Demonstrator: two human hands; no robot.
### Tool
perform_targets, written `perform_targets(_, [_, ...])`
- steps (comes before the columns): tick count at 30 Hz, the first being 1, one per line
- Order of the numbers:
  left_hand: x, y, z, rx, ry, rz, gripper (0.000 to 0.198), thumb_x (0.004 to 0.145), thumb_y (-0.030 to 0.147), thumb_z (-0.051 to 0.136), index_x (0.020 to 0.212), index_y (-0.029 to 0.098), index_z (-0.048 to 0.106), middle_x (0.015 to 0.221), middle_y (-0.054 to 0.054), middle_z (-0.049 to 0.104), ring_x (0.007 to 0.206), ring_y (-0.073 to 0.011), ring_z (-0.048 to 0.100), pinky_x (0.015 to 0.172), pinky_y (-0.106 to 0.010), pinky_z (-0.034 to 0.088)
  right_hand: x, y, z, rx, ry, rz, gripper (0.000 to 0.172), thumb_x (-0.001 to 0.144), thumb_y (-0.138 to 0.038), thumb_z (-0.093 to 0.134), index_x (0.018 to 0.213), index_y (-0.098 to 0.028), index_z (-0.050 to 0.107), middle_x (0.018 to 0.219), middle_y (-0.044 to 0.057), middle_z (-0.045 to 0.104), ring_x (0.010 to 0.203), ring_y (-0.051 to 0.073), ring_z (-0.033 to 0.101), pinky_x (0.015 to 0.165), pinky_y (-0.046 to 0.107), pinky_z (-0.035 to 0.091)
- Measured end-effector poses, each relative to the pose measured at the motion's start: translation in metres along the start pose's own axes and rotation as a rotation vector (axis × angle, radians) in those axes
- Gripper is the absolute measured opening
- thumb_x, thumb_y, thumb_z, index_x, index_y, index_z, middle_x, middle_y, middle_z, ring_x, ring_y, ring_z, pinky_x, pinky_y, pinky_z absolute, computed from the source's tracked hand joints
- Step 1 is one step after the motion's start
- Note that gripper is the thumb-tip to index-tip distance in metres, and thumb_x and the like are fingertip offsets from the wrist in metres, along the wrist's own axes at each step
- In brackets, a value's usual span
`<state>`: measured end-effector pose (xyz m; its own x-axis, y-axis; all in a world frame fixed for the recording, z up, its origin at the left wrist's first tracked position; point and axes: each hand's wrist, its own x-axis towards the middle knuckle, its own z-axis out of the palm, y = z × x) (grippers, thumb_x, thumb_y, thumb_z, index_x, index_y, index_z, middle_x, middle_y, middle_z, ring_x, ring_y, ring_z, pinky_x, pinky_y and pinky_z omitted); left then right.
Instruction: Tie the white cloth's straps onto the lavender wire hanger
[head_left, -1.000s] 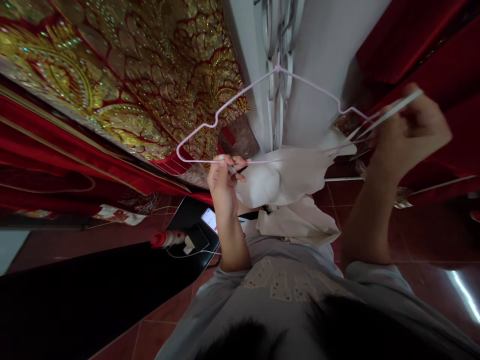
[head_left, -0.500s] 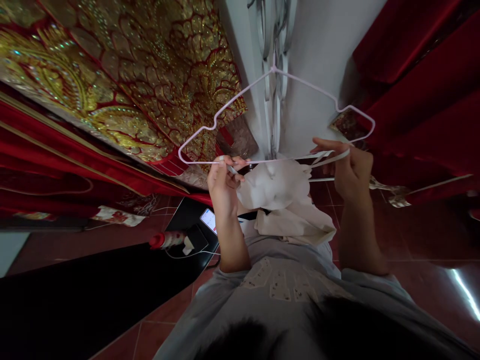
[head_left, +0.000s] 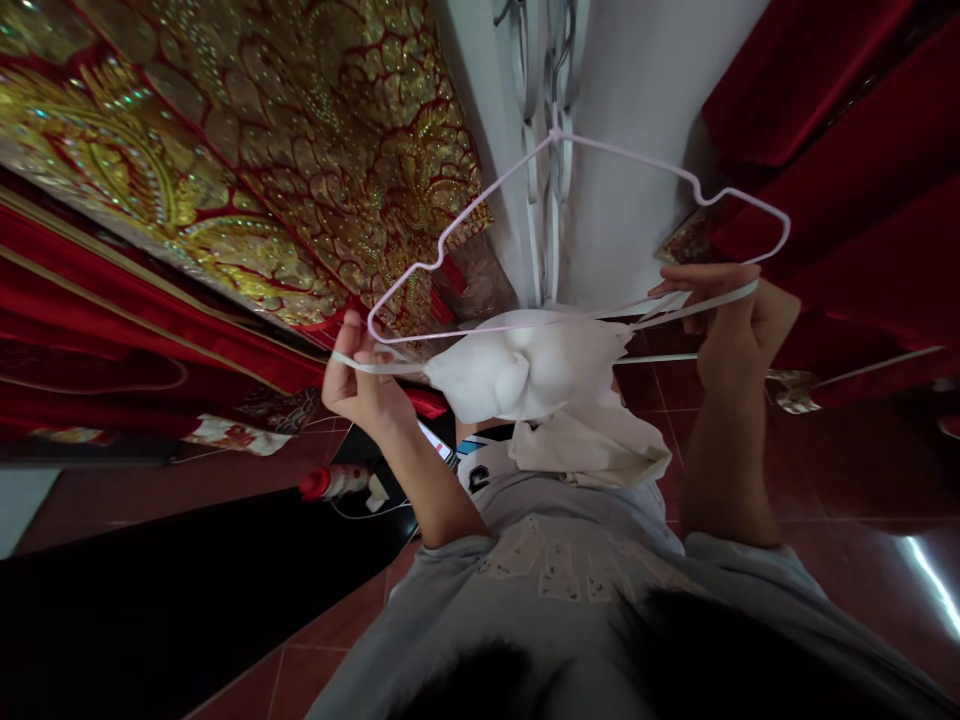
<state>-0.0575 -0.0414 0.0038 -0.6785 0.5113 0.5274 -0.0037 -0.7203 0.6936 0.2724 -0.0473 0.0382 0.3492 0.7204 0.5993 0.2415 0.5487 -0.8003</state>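
A thin pale pink wire hanger (head_left: pixel 450 230) hangs in front of a white wall, tilted slightly. A white padded garment (head_left: pixel 525 365) with long white straps is stretched under the hanger's bottom bar. My left hand (head_left: pixel 360 385) is closed on the left strap, pulled out past the hanger's left end. My right hand (head_left: pixel 739 325) is closed on the right straps just below the hanger's right end. More white cloth (head_left: pixel 592 445) hangs below the garment, against my grey shirt.
Red and gold embroidered fabric (head_left: pixel 247 170) hangs at the left, red velvet cloth (head_left: pixel 847 150) at the right. A white metal grille (head_left: pixel 551 70) sits behind the hanger. A red and white power strip (head_left: pixel 334 482) lies on the red tiled floor beside a black surface (head_left: pixel 150 590).
My left hand let go near the hanger's bar and pulled the left strap outward to the left. My right hand came down from the far right to the hanger's right end. The garment spread flat.
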Motion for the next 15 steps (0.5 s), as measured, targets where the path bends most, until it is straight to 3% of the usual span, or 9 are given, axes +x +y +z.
perform_targets(2, [0.007,0.004,0.002,0.056,-0.118,-0.009,0.027,0.085,0.035,0.087,0.11,0.028,0.084,0.118,0.002,0.083,0.111,-0.0212,0.078,0.09,-0.032,0.065,0.0,-0.001,0.0,0.0,0.001,0.007,0.064,0.097,-0.073,0.055,0.085,-0.017,0.084,0.062,0.005,0.071,0.047,0.008,0.044,0.046,0.026,0.028])
perform_targets(4, [0.013,0.01,0.009,0.12,-0.235,-0.021,0.027,0.086,0.039,0.087,0.111,0.028,0.084,0.119,0.0,0.082,0.11,-0.0225,0.078,0.097,-0.036,0.064,-0.001,-0.002,0.0,0.0,-0.004,0.006,0.064,0.097,-0.072,0.055,0.083,-0.017,0.084,0.059,0.004,0.067,0.045,0.007,0.042,0.046,0.027,0.027])
perform_targets(8, [0.03,0.02,0.031,0.199,-0.436,-0.031,0.018,0.089,0.033,0.086,0.104,0.024,0.085,0.101,-0.005,0.082,0.089,-0.0185,0.078,0.086,-0.034,0.062,-0.001,0.0,-0.001,-0.021,-0.021,-0.019,0.064,0.099,-0.071,0.052,0.08,-0.018,0.084,0.053,0.001,0.059,0.045,0.009,0.038,0.048,0.03,0.024])
perform_targets(12, [0.048,0.025,0.052,0.387,-0.705,0.027,0.015,0.096,0.035,0.078,0.1,0.021,0.085,0.096,-0.006,0.074,0.089,-0.019,0.068,0.084,-0.032,0.055,-0.004,0.0,0.0,-0.019,-0.042,-0.034,0.056,0.101,-0.064,0.054,0.079,-0.021,0.082,0.057,0.002,0.059,0.047,0.011,0.04,0.049,0.032,0.024])
perform_targets(15, [0.054,0.024,0.062,0.395,-0.745,-0.054,0.013,0.092,0.031,0.083,0.083,0.022,0.079,0.084,-0.003,0.067,0.086,-0.0205,0.063,0.086,-0.032,0.053,-0.007,0.001,0.001,-0.01,-0.064,-0.024,0.053,0.104,-0.059,0.052,0.08,-0.022,0.081,0.063,0.002,0.062,0.049,0.011,0.042,0.049,0.032,0.023])
